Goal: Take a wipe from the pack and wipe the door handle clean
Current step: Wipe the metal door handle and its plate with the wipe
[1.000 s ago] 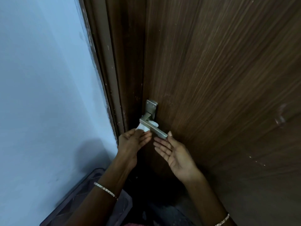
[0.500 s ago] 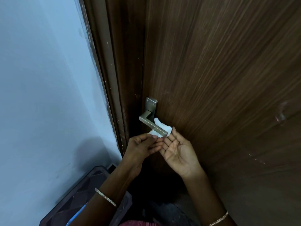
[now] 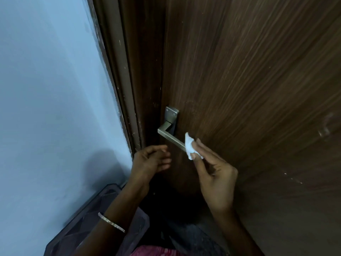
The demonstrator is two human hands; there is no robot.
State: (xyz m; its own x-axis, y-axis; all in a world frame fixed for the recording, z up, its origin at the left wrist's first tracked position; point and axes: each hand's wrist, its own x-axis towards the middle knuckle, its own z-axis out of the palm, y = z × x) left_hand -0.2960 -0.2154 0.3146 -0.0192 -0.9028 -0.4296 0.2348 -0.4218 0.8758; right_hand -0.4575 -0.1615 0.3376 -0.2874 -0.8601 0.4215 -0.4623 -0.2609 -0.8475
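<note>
A brushed-metal lever door handle point(image 3: 168, 137) sticks out from its square plate on the dark wooden door point(image 3: 249, 89). A small crumpled white wipe point(image 3: 189, 147) is pinched between the thumb and fingers of my right hand point(image 3: 212, 172), pressed against the free end of the lever. My left hand point(image 3: 150, 160) hovers just below and left of the lever, fingers loosely curled and apart, holding nothing. The wipe pack is not in view.
A pale blue wall point(image 3: 51, 108) fills the left side, meeting the brown door frame point(image 3: 127, 89). A dark, faceted plastic container point(image 3: 83, 228) stands on the floor at the lower left, under my left forearm.
The wipe passed from my left hand to my right hand and slid from the lever's inner bend to its free end. My left hand dropped away, empty.
</note>
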